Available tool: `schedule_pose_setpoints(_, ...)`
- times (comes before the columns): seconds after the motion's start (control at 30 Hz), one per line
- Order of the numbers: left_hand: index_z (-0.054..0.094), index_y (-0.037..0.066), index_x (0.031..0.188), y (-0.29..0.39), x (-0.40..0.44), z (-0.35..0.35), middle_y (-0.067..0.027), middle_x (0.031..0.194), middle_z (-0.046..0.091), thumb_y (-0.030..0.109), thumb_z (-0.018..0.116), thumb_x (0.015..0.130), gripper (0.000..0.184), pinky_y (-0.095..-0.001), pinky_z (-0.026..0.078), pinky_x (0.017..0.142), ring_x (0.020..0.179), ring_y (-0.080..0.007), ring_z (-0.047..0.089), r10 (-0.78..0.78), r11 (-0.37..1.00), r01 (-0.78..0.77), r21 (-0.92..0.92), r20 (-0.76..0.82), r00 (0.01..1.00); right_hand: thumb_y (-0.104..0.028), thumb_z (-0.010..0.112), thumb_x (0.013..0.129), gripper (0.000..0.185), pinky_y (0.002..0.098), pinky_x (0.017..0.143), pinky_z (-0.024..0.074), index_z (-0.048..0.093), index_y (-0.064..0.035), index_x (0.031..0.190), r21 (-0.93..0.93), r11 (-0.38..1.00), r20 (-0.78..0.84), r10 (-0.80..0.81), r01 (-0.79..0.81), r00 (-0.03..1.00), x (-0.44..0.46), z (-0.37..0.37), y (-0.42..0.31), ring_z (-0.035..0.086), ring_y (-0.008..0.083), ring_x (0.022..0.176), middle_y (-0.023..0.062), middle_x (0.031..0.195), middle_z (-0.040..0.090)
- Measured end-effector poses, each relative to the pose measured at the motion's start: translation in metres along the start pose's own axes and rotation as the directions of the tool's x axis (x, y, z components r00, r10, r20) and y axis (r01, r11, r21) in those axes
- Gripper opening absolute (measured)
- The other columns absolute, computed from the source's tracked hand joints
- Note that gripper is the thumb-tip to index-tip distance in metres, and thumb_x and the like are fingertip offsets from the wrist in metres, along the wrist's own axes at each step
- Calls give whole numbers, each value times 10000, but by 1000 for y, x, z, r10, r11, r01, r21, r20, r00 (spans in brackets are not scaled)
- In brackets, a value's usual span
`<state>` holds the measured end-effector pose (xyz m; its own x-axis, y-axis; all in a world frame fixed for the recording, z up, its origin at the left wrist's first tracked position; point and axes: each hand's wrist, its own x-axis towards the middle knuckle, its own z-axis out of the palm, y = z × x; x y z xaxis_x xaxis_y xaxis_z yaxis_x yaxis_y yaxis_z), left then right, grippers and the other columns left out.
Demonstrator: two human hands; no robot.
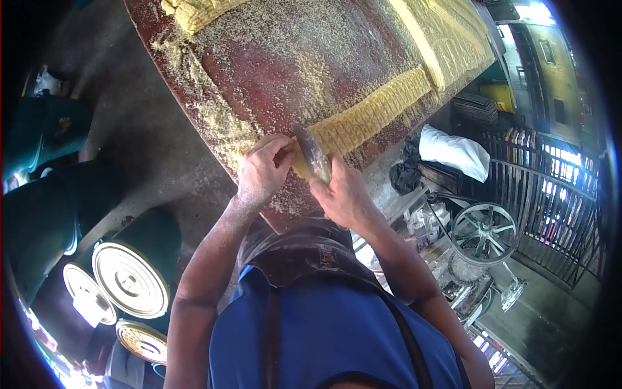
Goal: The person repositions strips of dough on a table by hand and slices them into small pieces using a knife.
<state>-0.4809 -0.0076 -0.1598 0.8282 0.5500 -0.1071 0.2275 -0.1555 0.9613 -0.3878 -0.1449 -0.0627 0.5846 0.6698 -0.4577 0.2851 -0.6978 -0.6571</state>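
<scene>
A long yellow dough strip [369, 113], scored with close crosswise lines, lies along the near right side of the red table [249, 74]. My right hand [343, 191] is closed around the handle of a knife [310, 148]. The wide blade crosses the near end of the strip, its tip pointing away from me. Just left of the blade, my left hand [262, 172] has its fingers curled and pressed onto the end of the dough. Its fingertips are partly hidden. Flour or crumbs dust this hand and wrist.
More yellow dough [197, 13] lies at the far left table edge, and a wide dough slab [450, 39] at the far right. Pale crumbs are scattered over the tabletop. Lidded bins [129, 280] stand on the floor at left. Machinery with a spoked wheel [484, 235] stands at right.
</scene>
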Motion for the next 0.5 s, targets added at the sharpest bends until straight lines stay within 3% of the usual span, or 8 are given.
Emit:
schedule_pose_setpoints(0.17, 709, -18, 1037, -2, 1, 2, -137, 1077, 709, 18, 733, 811, 230, -315, 588, 821, 937, -229, 726, 27, 998, -24, 57, -43, 999, -117, 603, 886, 284, 520, 592, 502, 419, 51, 1022, 10, 1000, 31, 20, -20, 999, -10, -2, -6, 646, 472, 659, 259, 642, 589)
schedule_pose_setpoints(0.23, 705, -8, 1039, -4, 1, 1, -135, 1090, 700, 19, 723, 816, 225, -324, 593, 807, 931, -243, 726, 35, 998, -34, 52, -29, 999, -157, 607, 898, 346, 495, 602, 528, 451, 83, 1093, -73, 997, 35, 5, -3, 999, -11, -2, -5, 668, 466, 690, 279, 730, 633)
schedule_pose_setpoints(0.33, 704, -8, 1035, -2, 1, 1, -133, 1084, 701, 13, 718, 812, 224, -325, 594, 797, 916, -246, 729, 47, 998, -46, 50, -24, 999, -156, 623, 892, 342, 532, 652, 500, 463, 73, 1089, -99, 994, 15, 51, -49, 999, -11, -2, -8, 639, 515, 772, 291, 764, 632)
schedule_pose_setpoints(0.5, 710, -11, 1029, -1, 4, -1, -134, 1065, 711, 8, 721, 805, 225, -313, 593, 773, 896, -237, 734, 67, 996, -66, 68, -18, 998, -143, 625, 888, 322, 539, 629, 503, 446, 56, 1067, -110, 994, 16, 5, -3, 1000, -9, -4, -11, 633, 514, 734, 290, 733, 620)
